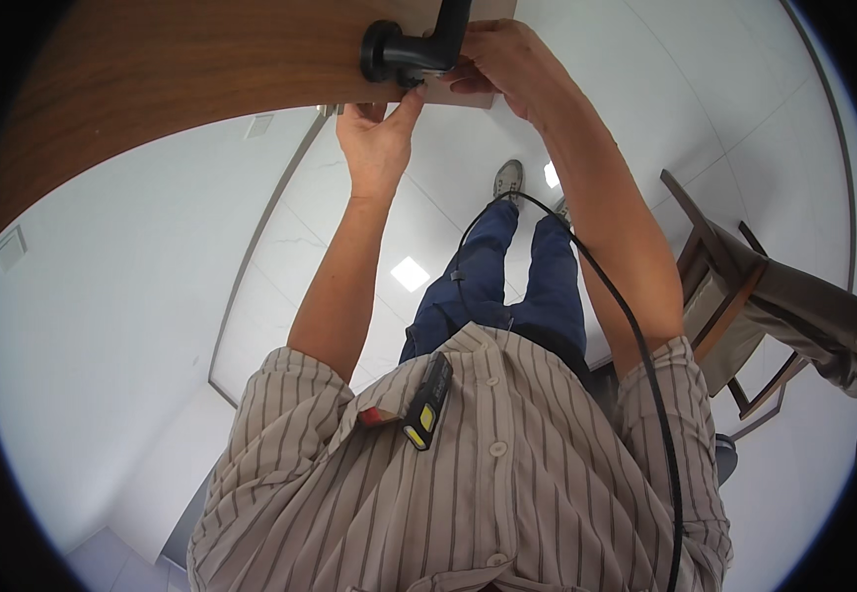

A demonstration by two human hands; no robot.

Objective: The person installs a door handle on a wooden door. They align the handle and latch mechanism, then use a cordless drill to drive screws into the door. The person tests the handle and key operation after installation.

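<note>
At the far left, a square white plate (11, 249) is mounted on the white wall (103, 326). Above it extends a brown wood-grain door panel (191, 79), its near edge curved by the lens. Below that edge, the left grip (377, 153) (a bare hand) is raised; its thumb tip meets a small black fitting (410, 80) on the panel. Thumb and fingers stand apart, but the fingertips are partly hidden, so closure cannot be determined. Immediately above the fitting, a matte black lever handle with a round rose (413, 54) is fixed to the panel at the top of the view. A slim black device with a yellow panel (427, 403) sits in the pocket of the striped beige shirt (468, 424). To the right of the lever, the right grip (512, 67) has bent fingers, the tips partly behind the lever; whether they hold anything cannot be determined. A thin black cable (626, 306) arches over the blue trousers (483, 252). At the far right stands a brown wooden chair (734, 296) with a dark covering.
</note>
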